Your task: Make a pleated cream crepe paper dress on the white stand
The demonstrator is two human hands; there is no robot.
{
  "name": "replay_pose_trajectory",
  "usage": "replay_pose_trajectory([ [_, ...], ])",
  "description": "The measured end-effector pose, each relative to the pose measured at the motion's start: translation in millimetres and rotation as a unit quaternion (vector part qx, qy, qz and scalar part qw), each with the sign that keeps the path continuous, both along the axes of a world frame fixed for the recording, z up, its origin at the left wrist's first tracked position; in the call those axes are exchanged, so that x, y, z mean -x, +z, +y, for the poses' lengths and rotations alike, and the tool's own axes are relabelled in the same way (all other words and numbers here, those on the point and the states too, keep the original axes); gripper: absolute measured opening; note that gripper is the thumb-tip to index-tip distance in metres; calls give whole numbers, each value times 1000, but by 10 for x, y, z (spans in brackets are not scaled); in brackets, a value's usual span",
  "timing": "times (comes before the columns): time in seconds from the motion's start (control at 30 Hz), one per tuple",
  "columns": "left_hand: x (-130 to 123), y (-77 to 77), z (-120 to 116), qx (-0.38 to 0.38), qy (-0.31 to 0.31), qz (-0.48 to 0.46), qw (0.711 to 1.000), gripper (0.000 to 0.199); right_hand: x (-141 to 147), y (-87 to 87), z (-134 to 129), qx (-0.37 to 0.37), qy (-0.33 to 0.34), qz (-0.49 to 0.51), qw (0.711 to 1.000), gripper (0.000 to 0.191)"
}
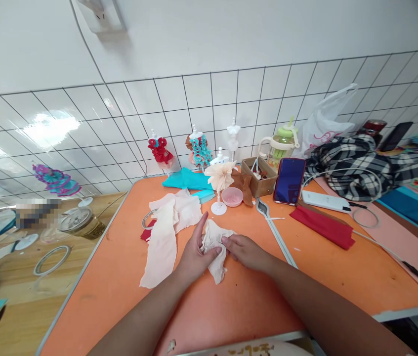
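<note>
A crumpled cream piece of crinkled material (214,232), thin cloth or crepe paper, is between my hands above the orange tabletop. My left hand (198,249) holds its left side, the thumb lying across it and the fingers stretched away from me. With bent fingers, my right hand (244,248) pinches the right side. Just beyond stands a small white dress-form stand (218,207) wearing a cream ruffled piece (221,175). Pale pink strips (161,247) lie left of my hands, partly over a tape roll (148,217) and a red scrap (146,233).
Several dressed mini forms (160,153) stand along the tiled wall. Behind my hands are a pink bowl (232,198), a cardboard box (263,180) and a phone (289,180). To the right lie a grey-white zipper-like strip (277,232), red folded material (322,227), a power bank (325,200) and cables.
</note>
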State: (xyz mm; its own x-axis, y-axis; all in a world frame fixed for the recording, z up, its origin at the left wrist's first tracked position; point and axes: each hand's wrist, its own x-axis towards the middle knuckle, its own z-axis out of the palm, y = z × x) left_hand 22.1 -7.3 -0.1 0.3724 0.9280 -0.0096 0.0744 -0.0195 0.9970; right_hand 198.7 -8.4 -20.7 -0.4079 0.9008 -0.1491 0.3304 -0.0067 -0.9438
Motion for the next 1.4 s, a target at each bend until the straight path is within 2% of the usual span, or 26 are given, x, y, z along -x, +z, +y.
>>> replay_pose_trajectory([
  [0.57,-46,-19,-41,-11,-14,25,1000,90,1,61,-3,-42,26,1,999,49],
  [0.9,-64,17,-65,12,-44,26,999,91,-22,69,-15,2,42,20,999,52],
  [1.07,-69,31,-68,11,-42,28,999,93,-32,49,1,0,58,26,998,53],
  [1.17,-51,24,-55,11,-48,5,999,92,-45,35,9,-2,54,25,998,54],
  [1.3,22,-27,11,31,-53,-69,996,77,-55,38,11,-4,44,34,998,53],
  [1.4,71,-66,65,37,-52,-89,994,77,-57,44,11,9,39,44,998,50],
])
